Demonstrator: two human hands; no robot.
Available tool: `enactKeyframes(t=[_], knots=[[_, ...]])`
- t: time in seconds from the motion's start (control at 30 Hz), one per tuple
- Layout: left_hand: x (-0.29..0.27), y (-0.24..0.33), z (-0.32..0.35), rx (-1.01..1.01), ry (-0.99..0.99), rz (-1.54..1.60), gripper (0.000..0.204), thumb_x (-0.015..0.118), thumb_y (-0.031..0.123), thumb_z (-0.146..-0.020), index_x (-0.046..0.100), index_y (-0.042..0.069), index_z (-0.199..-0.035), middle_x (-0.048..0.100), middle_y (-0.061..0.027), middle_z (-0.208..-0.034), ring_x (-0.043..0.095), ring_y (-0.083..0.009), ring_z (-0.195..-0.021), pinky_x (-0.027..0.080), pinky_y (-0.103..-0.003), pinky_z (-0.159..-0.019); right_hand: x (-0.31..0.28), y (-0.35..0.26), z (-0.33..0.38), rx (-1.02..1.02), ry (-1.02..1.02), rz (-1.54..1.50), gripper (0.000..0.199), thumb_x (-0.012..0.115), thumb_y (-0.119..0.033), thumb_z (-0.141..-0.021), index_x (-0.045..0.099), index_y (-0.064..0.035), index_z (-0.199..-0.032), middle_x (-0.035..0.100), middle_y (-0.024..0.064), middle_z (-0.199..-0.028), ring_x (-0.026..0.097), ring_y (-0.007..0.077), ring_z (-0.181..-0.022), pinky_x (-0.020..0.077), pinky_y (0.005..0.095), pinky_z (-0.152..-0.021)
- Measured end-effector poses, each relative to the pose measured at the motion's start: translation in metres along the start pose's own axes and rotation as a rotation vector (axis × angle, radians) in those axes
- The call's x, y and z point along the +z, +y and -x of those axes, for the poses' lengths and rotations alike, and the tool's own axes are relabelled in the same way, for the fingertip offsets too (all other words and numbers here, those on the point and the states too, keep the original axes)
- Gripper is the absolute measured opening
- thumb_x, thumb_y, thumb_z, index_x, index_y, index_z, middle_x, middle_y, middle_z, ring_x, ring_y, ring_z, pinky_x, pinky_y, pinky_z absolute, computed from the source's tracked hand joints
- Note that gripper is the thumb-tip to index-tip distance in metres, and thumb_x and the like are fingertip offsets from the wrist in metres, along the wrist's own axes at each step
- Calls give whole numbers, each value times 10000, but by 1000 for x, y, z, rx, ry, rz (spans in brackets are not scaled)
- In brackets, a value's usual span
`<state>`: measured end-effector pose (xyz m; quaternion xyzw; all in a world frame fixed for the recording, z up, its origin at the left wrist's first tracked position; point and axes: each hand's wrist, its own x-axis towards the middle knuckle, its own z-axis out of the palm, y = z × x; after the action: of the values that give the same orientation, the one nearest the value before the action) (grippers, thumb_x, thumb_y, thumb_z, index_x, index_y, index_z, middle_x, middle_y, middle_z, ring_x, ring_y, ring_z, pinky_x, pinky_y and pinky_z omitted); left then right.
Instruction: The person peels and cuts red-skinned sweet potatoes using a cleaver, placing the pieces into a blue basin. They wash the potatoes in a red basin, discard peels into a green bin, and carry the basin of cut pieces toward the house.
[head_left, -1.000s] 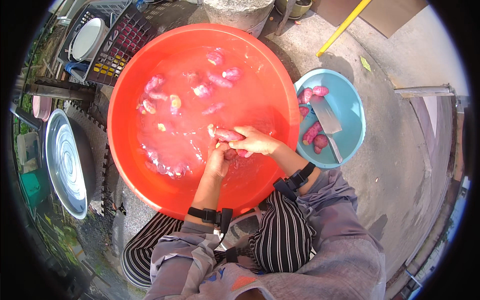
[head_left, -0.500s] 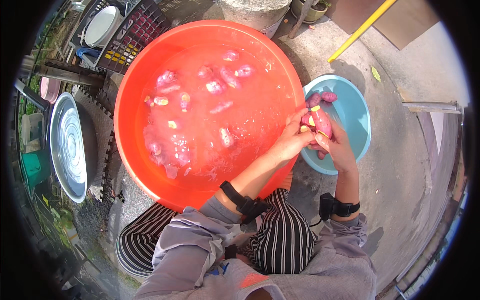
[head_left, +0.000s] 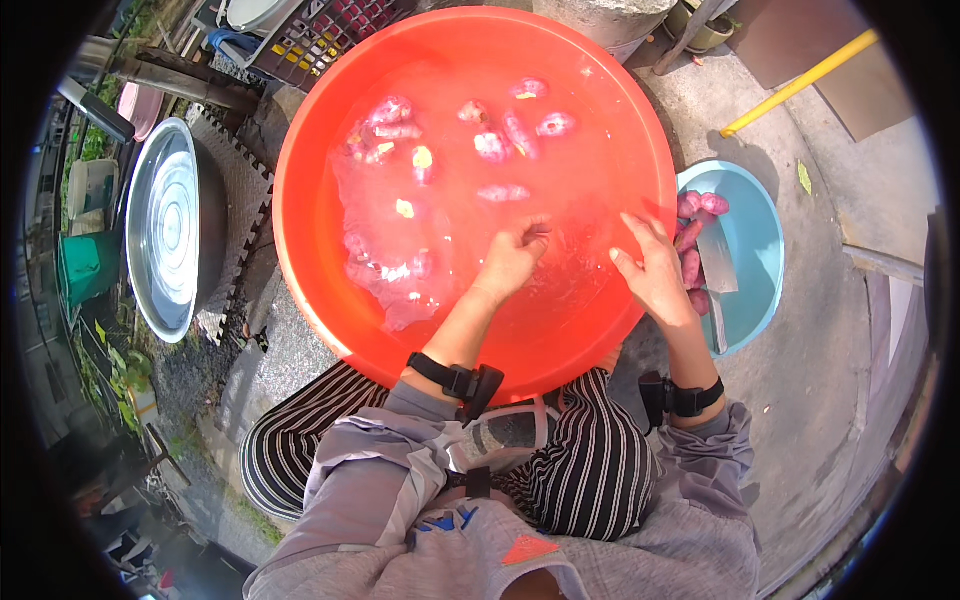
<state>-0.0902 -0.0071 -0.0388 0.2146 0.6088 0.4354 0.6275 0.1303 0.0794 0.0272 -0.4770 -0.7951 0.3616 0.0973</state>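
Note:
My left hand (head_left: 512, 262) hovers over the water in a large red-orange tub (head_left: 660, 200), its fingers loosely bent with nothing visible in them. Close to the tub's right side, my right hand (head_left: 655, 268) is open, thumb and fingers spread. Several reddish-purple sweet potatoes, such as this one (head_left: 503, 193), lie in the water, some with yellow cut ends. Right of the tub, a light-blue basin (head_left: 765, 250) contains more sweet potatoes (head_left: 690, 268) and a broad-bladed knife (head_left: 717, 258), its handle toward me.
A shiny metal basin (head_left: 165, 230) stands at the left. Beyond the tub are a dark plastic crate (head_left: 320, 45) and a concrete-like round pot (head_left: 605, 20). A yellow pole (head_left: 800, 83) slants at the far right. My striped-trousered knees touch or nearly touch the tub's near side.
Both hands have moved left from above the blue basin to over the red-orange tub, and the sweet potatoes they held are no longer in them. The view has shifted; the knife now shows.

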Motion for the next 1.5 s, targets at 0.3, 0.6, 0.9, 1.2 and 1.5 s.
enactKeyframes(t=[0.3,0.6,0.9,1.2,1.5], knots=[[-171,-70,13,-337,209,-1282,641,727,287,-712,490,150,-1292,497,-175,-1277,474,-371,-1201,445,-482,-976,140,-27,-53,-73,-875,198,699,687,-211,-831,379,-114,-1451,218,281,-1518,197,451,-1409,280,433,-1130],[-142,-70,7,-495,-243,91,378,524,378,-908,574,45,-1080,621,-82,-969,584,-196,-813,470,-284,-726,144,-17,-51,375,-948,-414,675,566,-109,-757,418,-96,-1416,602,116,-1082,606,245,-859,515,389,-736],[9,29,21,24,-356,-95,524,529,454,-960,540,35,-1274,596,-88,-1160,564,-173,-981,468,-313,-842,59,-35,-18,703,-268,-1041,509,574,-286,-927,397,-107,-1369,590,45,-999,619,157,-809,571,349,-663],[-43,20,-28,81,182,-305,425,641,220,-896,573,-18,-1243,627,-150,-1168,609,-217,-1027,495,-336,-869,-50,28,29,304,247,103,545,706,-191,-801,538,-49,-1300,592,183,-1105,597,295,-1027,522,378,-853],[-147,14,-97,140,544,-587,475,694,232,-813,582,33,-1229,591,-203,-1163,586,-291,-1074,484,-375,-889,0,-24,-111,28,-197,80,698,725,-290,-801,443,-78,-1403,327,276,-1464,362,405,-1345,336,420,-1096]])
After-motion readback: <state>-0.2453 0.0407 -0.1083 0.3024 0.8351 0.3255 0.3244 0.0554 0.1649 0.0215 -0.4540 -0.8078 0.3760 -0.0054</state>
